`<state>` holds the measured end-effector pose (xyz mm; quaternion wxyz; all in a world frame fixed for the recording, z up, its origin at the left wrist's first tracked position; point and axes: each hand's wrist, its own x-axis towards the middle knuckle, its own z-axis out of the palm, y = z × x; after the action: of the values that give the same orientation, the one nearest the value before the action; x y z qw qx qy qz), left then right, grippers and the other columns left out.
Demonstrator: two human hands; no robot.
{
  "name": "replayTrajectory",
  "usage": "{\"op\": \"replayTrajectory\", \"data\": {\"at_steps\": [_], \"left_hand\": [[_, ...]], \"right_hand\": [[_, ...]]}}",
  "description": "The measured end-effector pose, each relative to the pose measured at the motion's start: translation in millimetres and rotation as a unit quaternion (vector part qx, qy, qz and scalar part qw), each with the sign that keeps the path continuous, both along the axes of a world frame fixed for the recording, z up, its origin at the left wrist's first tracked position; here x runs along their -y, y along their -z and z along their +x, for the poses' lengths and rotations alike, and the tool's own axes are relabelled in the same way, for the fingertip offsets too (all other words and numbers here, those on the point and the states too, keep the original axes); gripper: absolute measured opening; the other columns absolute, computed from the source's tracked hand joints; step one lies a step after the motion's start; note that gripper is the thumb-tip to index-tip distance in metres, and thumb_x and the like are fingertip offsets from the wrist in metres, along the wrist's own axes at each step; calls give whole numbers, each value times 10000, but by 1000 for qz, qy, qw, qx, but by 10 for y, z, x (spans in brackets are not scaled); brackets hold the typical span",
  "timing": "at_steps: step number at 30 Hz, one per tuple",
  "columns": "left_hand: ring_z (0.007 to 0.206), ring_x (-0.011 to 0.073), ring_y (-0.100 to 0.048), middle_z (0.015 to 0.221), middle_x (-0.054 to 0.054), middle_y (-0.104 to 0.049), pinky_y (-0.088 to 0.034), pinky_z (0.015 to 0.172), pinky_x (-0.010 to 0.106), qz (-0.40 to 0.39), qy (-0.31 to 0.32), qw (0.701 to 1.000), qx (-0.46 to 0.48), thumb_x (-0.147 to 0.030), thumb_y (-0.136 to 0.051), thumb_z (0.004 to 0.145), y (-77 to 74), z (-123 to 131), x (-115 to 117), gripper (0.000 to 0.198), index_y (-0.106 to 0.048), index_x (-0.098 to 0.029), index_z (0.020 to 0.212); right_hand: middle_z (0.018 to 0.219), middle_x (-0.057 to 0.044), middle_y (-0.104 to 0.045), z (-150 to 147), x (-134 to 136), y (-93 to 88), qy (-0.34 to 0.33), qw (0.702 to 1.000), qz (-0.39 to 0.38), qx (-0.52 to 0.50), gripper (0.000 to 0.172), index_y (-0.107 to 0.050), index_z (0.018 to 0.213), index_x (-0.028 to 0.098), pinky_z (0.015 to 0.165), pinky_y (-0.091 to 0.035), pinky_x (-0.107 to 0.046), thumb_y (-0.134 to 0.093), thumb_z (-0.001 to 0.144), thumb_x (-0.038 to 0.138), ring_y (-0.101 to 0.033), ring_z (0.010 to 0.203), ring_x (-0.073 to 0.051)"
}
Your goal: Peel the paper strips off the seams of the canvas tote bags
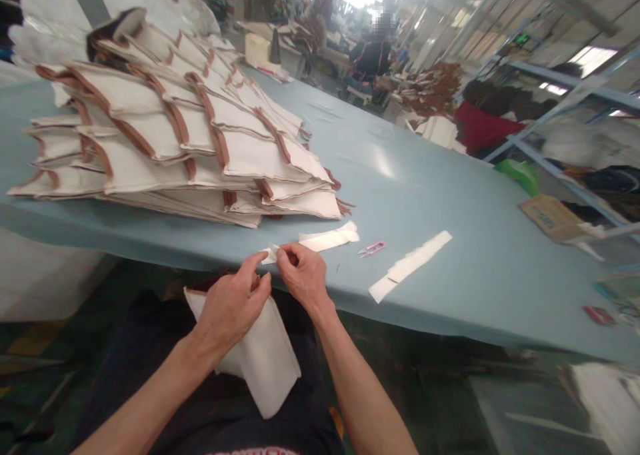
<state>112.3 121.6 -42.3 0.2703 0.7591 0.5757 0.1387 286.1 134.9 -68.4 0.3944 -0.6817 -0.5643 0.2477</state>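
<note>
My right hand (304, 275) is closed in a pinch on a small white slip (271, 254) at the table's near edge. Close beside it, my left hand (231, 313) has its fingers curled at the top of a white fabric piece (267, 355) with a brown edge, which hangs over my lap. The left fingertips come near the slip; whether they touch it I cannot tell. Just beyond my right hand lies a stack of white strips (330, 237). Pink thread snips (372, 249) rest to its right, and a longer row of white strips (411, 266) lies further right.
A big pile of white fabric pieces with brown trim (200, 128) covers the left of the blue-green table (400, 195). A red object (599, 316) lies at the right end. Shelves (565, 148) with goods stand at right. A person (371, 58) sits in the background.
</note>
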Motion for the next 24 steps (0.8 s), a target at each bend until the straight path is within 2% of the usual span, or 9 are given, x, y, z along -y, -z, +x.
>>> {"op": "replayTrajectory", "data": {"at_steps": [5, 9, 12, 17, 21, 24], "left_hand": [[1048, 460, -920, 1071, 215, -940, -657, 893, 481, 0, 44, 992, -118, -283, -467, 1142, 44, 207, -98, 607, -605, -125, 1712], [1069, 446, -925, 1100, 218, -945, -675, 929, 479, -3, 65, 984, -168, -288, -463, 1183, 46, 200, -82, 594, -595, -150, 1745], [1063, 448, -926, 1097, 214, -947, -684, 921, 479, 1, 72, 981, -182, -307, -452, 1204, 30, 184, -79, 589, -593, -161, 1757], [1052, 473, -922, 1094, 242, -940, -690, 888, 496, 13, 78, 978, -194, -357, -414, 1232, 26, 198, -97, 588, -600, -154, 1753], [1035, 474, -922, 1057, 249, -937, -689, 867, 480, 21, 87, 977, -192, -378, -422, 1225, 41, 191, -98, 599, -597, -132, 1742], [1010, 479, -924, 1033, 259, -932, -687, 855, 482, 27, 91, 977, -189, -377, -423, 1218, 52, 186, -85, 611, -579, -111, 1745]], "right_hand": [[761, 32, -723, 87, -15, 28, 12, 994, 22, -104, 249, -755, 897, 251, 721, -509, -286, -691, 1005, 466, -628, 704, -170], [696, 46, -620, 186, -36, 41, 29, 982, 41, -184, 421, -678, 943, 250, 613, -492, -277, -593, 1011, 656, -553, 619, -159], [644, 65, -573, 217, -16, 25, 38, 974, 52, -218, 473, -612, 908, 265, 557, -459, -267, -594, 994, 729, -507, 556, -144], [630, 81, -536, 370, 37, -59, 93, 964, 91, -232, 503, -518, 840, 284, 559, -434, -258, -613, 1021, 744, -475, 555, -129], [711, 54, -633, 720, -24, -179, 170, 953, 122, -218, 473, -585, 875, 259, 580, -449, -256, -675, 1045, 691, -528, 614, -132], [724, 51, -643, 1038, -168, -271, 227, 941, 128, -214, 439, -620, 889, 235, 552, -450, -247, -676, 1105, 614, -549, 615, -131]]}}
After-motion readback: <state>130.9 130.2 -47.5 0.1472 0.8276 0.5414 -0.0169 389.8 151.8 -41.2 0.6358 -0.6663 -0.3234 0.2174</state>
